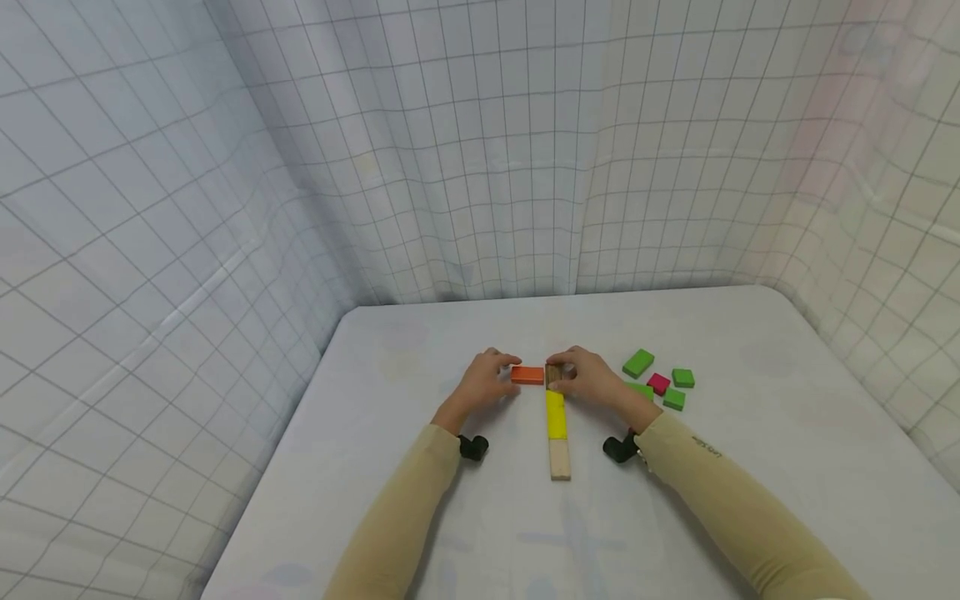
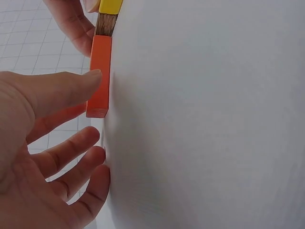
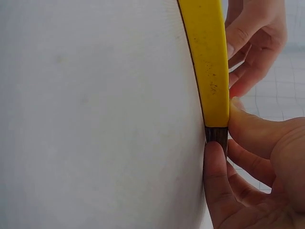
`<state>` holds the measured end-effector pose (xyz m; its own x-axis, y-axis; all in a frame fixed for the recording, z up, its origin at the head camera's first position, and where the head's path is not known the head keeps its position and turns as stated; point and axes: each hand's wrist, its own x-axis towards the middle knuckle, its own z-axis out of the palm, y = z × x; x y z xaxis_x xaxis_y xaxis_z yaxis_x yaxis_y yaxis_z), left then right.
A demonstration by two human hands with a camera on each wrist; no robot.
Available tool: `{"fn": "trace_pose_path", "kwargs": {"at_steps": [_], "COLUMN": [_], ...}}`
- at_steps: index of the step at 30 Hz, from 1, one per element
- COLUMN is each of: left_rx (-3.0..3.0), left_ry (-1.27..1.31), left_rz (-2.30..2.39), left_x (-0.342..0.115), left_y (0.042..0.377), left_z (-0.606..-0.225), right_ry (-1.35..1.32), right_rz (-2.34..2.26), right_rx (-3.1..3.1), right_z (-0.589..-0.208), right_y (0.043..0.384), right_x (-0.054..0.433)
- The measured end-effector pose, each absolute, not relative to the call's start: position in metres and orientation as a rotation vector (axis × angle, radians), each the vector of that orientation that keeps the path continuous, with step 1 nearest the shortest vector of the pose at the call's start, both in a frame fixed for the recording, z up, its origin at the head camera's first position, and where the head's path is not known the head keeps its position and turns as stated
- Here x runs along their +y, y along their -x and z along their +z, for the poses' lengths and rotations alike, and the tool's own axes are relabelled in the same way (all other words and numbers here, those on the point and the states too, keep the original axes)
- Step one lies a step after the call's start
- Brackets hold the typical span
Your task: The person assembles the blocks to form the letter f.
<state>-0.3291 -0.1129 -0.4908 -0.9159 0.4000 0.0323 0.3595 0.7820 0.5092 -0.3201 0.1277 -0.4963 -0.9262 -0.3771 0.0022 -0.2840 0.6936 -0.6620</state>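
A column of flat blocks lies on the white table: a pale wooden block (image 1: pixel 559 460) nearest me, a yellow block (image 1: pixel 556 415) beyond it, and a dark brown block (image 1: pixel 553 377) at the far end. An orange block (image 1: pixel 527 376) lies crosswise left of the brown one, its end close to it. My left hand (image 1: pixel 480 383) pinches the orange block's left end between thumb and index finger, the other fingers loose in the left wrist view. My right hand (image 1: pixel 597 385) holds the brown block (image 3: pixel 217 135) between thumb and fingertips, beside the yellow block's end.
Right of my right hand lie several green blocks, among them one farther back (image 1: pixel 638 363), and a small red block (image 1: pixel 658 383). One green block (image 1: pixel 642 390) is partly hidden by the right wrist. Gridded curtains (image 1: pixel 480 167) stand behind and beside the table.
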Motion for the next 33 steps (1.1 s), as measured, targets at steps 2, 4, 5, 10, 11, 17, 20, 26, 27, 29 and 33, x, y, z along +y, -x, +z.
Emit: {"fn": "trace_pose_path", "kwargs": {"at_steps": [2,4,5,10,11,17,20,26,27,29,33], "left_rx": [2.900,2.909,2.913,2.928,2.928,2.919,2.915,2.916,2.915,2.910,2.904], "left_ry": [-0.614,-0.609,-0.603,-0.585,-0.588,-0.611,-0.583,-0.509,-0.499,-0.475,-0.434], "left_rz": [0.802,0.800,0.800,0.832,0.841,0.934,0.963,0.972,0.978,0.993,1.010], "left_x": [-0.1112,-0.1099,-0.1095,-0.1092,-0.1092,-0.1095,-0.1089,-0.1072,-0.1068,-0.1058,-0.1035], "left_y": [0.3311,0.3326,0.3330,0.3343,0.3344,0.3341,0.3341,0.3353,0.3355,0.3356,0.3359], "left_z": [-0.4914,-0.4914,-0.4915,-0.4938,-0.4943,-0.4958,-0.4962,-0.4986,-0.4990,-0.4992,-0.4989], "right_ry": [0.541,0.543,0.544,0.551,0.549,0.563,0.580,0.568,0.564,0.557,0.572], "right_rz": [-1.053,-1.060,-1.061,-1.062,-1.059,-1.064,-1.060,-1.056,-1.053,-1.054,-1.071], "right_rx": [2.764,2.763,2.763,2.759,2.759,2.761,2.762,2.756,2.756,2.756,2.753], "right_z": [-0.4967,-0.4968,-0.4967,-0.4963,-0.4964,-0.4952,-0.4943,-0.4952,-0.4956,-0.4964,-0.4968], "right_y": [0.3205,0.3206,0.3206,0.3205,0.3204,0.3215,0.3215,0.3220,0.3221,0.3221,0.3214], "right_x": [0.1281,0.1282,0.1282,0.1281,0.1280,0.1292,0.1297,0.1300,0.1301,0.1303,0.1298]}}
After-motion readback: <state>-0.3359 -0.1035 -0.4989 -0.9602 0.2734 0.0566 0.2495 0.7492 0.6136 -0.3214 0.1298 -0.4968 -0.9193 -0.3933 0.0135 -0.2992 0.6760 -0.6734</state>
